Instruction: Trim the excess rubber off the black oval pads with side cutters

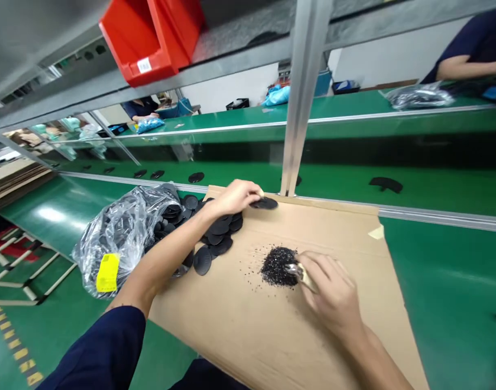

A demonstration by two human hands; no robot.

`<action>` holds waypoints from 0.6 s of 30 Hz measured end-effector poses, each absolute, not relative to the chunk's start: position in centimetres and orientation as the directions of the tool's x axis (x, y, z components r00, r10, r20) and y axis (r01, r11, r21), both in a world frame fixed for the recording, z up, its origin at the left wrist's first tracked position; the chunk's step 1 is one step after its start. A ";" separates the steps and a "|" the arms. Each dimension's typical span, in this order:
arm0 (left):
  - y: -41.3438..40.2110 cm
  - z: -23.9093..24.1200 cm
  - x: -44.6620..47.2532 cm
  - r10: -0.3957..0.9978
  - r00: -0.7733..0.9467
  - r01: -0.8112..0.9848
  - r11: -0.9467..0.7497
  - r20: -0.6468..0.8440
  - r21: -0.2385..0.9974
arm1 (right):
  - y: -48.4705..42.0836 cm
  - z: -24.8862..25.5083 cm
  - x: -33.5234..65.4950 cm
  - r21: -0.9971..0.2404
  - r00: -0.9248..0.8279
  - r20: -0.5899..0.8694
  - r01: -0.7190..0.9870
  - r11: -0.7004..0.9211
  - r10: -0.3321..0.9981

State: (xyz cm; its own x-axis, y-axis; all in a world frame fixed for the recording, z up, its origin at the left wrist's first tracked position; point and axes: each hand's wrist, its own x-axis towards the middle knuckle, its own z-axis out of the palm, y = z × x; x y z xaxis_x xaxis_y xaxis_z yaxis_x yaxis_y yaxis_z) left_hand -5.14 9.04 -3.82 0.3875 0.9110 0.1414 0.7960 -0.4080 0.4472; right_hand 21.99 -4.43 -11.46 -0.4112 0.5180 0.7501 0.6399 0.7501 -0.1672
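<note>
My left hand (233, 196) reaches forward and pinches a black oval disc (264, 203) at the far edge of a cardboard sheet (280, 325). More black discs (215, 238) spill from a clear plastic bag (126, 233) onto the cardboard's left side. My right hand (331, 292) is closed round a small metal-tipped tool (297, 272), whose tip rests at a heap of tiny black shavings (277, 265) in the middle of the cardboard.
The cardboard lies on a green bench beside a green conveyor belt (435, 189) carrying several black discs (386, 184). A metal post (302, 97) rises just behind the cardboard. Red bins (150, 38) sit on a shelf overhead. Another person's arm (467, 65) shows at far right.
</note>
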 end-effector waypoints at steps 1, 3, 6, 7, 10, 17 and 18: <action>10.8 -3.7 -5.5 0.932 0.330 0.839 -0.363 0.152 0.405 | -4.6 -11.5 21.9 -0.165 -0.425 0.742 0.635 0.755 0.519; 13.9 -4.1 -6.0 0.951 0.262 0.878 -0.306 0.167 0.369 | -5.0 -11.7 21.6 -0.175 -0.440 0.727 0.623 0.762 0.527; 16.8 -5.4 -6.6 0.972 0.181 0.910 -0.223 0.149 0.348 | -5.6 -12.1 21.4 -0.209 -0.446 0.705 0.613 0.762 0.552; 17.4 -5.9 -6.8 0.979 0.157 0.919 -0.192 0.127 0.344 | -5.7 -12.2 21.3 -0.217 -0.442 0.702 0.614 0.759 0.559; 18.9 -7.1 -6.9 0.994 0.103 0.934 -0.113 0.048 0.338 | -6.0 -12.6 21.4 -0.230 -0.427 0.697 0.628 0.743 0.577; 22.8 -9.1 -1.0 0.971 0.239 0.854 -0.216 0.011 0.474 | -6.5 -13.0 21.3 -0.251 -0.419 0.674 0.645 0.722 0.608; 23.2 -9.5 0.3 0.961 0.276 0.824 -0.246 0.019 0.511 | -6.5 -13.0 21.3 -0.248 -0.425 0.671 0.644 0.724 0.608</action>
State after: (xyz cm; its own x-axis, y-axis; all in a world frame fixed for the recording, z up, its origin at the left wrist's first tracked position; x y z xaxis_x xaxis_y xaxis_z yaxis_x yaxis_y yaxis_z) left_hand 0.35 23.24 -9.48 0.2758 0.9610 0.0190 0.8235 -0.2465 0.5109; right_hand 21.34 -6.53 -13.00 -0.4250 0.6078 0.6708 0.6439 0.7238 -0.2480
